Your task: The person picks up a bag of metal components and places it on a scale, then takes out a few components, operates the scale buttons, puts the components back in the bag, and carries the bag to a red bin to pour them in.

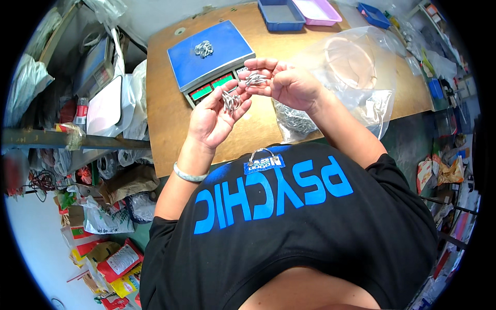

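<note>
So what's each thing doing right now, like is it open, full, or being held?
Left hand: holds small metal pieces.
Right hand: pinches small metal pieces.
Scale: switched on, a metal pile on its platform.
Clear plastic bag: open, metal pieces inside.
Blue tray: looks empty.
Pink tray: looks empty.

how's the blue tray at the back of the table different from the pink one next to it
The blue tray is dark blue with dark walls; the pink tray is pale pink with a whitish floor. The blue tray sits on the left, nearer the blue scale; the pink tray lies to the right, behind the clear plastic bag. Both are shallow, rectangular, open-topped plastic trays set side by side on the wooden table, and both look empty.
</note>
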`<state>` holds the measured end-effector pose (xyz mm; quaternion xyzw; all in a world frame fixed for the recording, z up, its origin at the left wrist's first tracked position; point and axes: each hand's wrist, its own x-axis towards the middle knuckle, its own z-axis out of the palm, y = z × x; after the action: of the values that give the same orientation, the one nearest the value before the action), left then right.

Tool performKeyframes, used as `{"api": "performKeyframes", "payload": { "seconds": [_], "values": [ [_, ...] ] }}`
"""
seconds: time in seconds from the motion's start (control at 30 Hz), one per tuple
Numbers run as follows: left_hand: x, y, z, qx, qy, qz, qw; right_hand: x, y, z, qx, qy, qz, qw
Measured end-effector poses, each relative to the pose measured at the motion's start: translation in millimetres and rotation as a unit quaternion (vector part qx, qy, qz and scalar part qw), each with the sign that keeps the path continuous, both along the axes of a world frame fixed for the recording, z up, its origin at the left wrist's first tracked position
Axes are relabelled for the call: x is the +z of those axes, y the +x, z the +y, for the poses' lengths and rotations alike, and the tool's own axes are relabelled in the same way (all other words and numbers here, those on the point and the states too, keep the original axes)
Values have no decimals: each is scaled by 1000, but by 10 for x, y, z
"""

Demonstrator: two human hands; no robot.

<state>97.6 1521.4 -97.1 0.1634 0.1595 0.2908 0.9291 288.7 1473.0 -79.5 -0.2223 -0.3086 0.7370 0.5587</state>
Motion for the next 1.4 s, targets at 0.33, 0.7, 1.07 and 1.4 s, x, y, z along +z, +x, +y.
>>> {"api": "performKeyframes", "payload": {
  "seconds": [0.33,0.7,1.07,1.4],
  "values": [
    [-123,-242,103,33,-24,29,999,-145,-147,278,-43,-49,-85,994],
    [-477,-689,174,108,-61,65,990,-1193,171,1789,-148,-152,-477,853],
    [-396,-820,83,143,-43,52,987,-1092,-46,2342,-177,-78,-731,654],
    [-321,-682,97,158,-47,15,986,-187,-712,877,34,122,-540,832]
  ]
}}
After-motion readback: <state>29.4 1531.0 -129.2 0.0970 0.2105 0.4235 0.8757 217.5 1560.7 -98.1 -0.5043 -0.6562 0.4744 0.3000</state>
